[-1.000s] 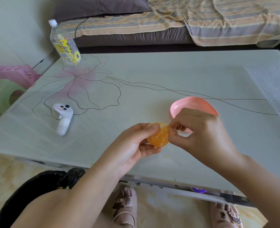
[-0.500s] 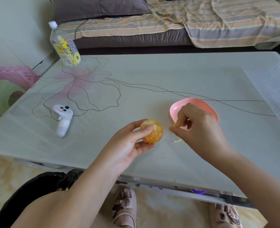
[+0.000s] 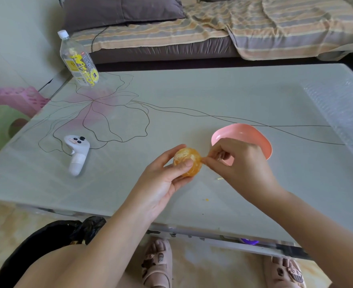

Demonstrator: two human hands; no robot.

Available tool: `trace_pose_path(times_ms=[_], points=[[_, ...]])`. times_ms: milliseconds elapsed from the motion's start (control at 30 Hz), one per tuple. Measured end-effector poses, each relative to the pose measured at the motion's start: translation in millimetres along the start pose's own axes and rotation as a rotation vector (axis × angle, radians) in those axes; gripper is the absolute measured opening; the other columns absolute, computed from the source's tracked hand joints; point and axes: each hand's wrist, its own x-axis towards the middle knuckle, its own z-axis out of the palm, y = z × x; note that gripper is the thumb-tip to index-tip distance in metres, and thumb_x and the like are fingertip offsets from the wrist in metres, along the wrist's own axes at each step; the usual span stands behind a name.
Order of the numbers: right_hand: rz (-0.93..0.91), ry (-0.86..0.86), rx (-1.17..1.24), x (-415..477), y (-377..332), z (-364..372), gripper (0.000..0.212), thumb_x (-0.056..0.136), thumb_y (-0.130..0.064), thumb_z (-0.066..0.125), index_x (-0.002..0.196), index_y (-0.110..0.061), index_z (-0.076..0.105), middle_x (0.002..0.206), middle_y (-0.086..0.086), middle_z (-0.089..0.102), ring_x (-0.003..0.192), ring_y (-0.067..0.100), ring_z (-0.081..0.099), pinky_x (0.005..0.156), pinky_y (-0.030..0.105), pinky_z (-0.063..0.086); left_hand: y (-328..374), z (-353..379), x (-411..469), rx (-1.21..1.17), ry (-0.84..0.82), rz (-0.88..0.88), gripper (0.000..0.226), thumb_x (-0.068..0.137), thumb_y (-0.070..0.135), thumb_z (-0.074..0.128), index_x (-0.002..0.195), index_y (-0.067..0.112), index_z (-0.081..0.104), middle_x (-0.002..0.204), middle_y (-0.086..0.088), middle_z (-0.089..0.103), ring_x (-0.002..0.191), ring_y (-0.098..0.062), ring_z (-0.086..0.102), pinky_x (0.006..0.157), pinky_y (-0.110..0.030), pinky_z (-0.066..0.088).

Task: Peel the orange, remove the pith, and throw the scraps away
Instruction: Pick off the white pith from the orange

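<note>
A peeled orange, with white pith on its top, is held above the glass table. My left hand grips it from the left, thumb across its front. My right hand is at the fruit's right side, thumb and forefinger pinching a strand of pith there. A small scrap lies on the table just below my right hand. Behind that hand sits a pink dish, partly hidden by it.
A white game controller lies at the left of the table, a plastic bottle at the far left corner. A black bin bag is on the floor by my left knee. Bubble wrap covers the right edge. A sofa stands behind.
My right hand left the orange half a second ago, dropping a scrap on the table, and has come back to pinch pith at the fruit's right side. My left hand turned the orange slightly.
</note>
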Motion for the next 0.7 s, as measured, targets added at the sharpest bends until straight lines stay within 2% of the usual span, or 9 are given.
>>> trace_pose_path(times_ms=[100,167,233,300,400,533,700], points=[[-0.043,0.026,-0.003,1.5,0.4,-2.1,0.023,0.075,-0.003,0.072,0.070,-0.017,0.055,0.069,-0.007,0.057,0.071,0.012,0.053,0.063,0.013,0.040,-0.1,0.0,-0.1,0.019,-0.027,0.017,0.056,0.061,0.009,0.072,0.116,0.015,0.062,0.088,-0.002,0.075,0.090,-0.020,0.070,0.090,-0.035,0.054],[-0.077,-0.001,0.024,0.7,0.0,-2.4,0.019,0.079,0.004,0.064,0.077,-0.015,0.061,0.074,-0.003,0.064,0.070,0.013,0.057,0.066,0.019,0.045,-0.4,0.2,-0.4,0.038,-0.037,0.024,0.059,0.059,0.007,0.075,0.115,0.016,0.062,0.091,-0.005,0.074,0.090,-0.020,0.070,0.089,-0.034,0.055],[-0.098,-0.023,0.057,-0.6,-1.6,-2.6,0.017,0.083,0.001,0.062,0.087,-0.014,0.068,0.080,-0.006,0.068,0.074,0.009,0.059,0.070,0.020,0.047,-1.7,0.2,-0.7,0.080,-0.030,0.052,0.064,0.055,0.002,0.083,0.114,0.019,0.064,0.100,-0.009,0.072,0.094,-0.020,0.069,0.089,-0.033,0.055],[-0.102,-0.036,0.093,-0.9,-3.3,-3.3,0.012,0.083,-0.009,0.064,0.091,-0.016,0.071,0.082,-0.007,0.068,0.075,0.008,0.060,0.070,0.021,0.048,-2.5,1.2,-1.6,0.186,0.006,0.120,0.060,0.057,0.004,0.084,0.111,0.025,0.066,0.109,-0.010,0.069,0.099,-0.019,0.068,0.089,-0.034,0.054],[-0.071,-0.037,0.134,-0.2,-6.2,-5.0,0.006,0.079,-0.015,0.073,0.085,-0.018,0.072,0.078,-0.006,0.067,0.073,0.010,0.061,0.069,0.026,0.049,-3.6,3.2,-4.7,0.316,0.043,0.238,0.058,0.061,0.007,0.085,0.110,0.031,0.065,0.108,0.000,0.069,0.092,-0.013,0.069,0.082,-0.024,0.054],[-0.016,-0.026,0.172,-0.3,-10.3,-6.5,0.008,0.076,-0.014,0.077,0.078,-0.019,0.071,0.075,-0.005,0.066,0.071,0.011,0.062,0.068,0.025,0.050,-3.2,5.3,-6.7,0.411,0.074,0.376,0.057,0.064,0.005,0.085,0.109,0.032,0.065,0.106,0.007,0.068,0.096,-0.012,0.066,0.078,-0.020,0.052],[0.086,-0.035,0.247,-0.4,-13.7,-8.9,0.011,0.073,-0.015,0.078,0.074,-0.022,0.070,0.075,-0.008,0.068,0.073,0.009,0.063,0.070,0.021,0.050,-3.5,9.6,-9.8,0.485,0.084,0.506,0.057,0.066,0.001,0.081,0.110,0.032,0.063,0.111,0.001,0.064,0.098,-0.012,0.063,0.076,-0.018,0.053]])
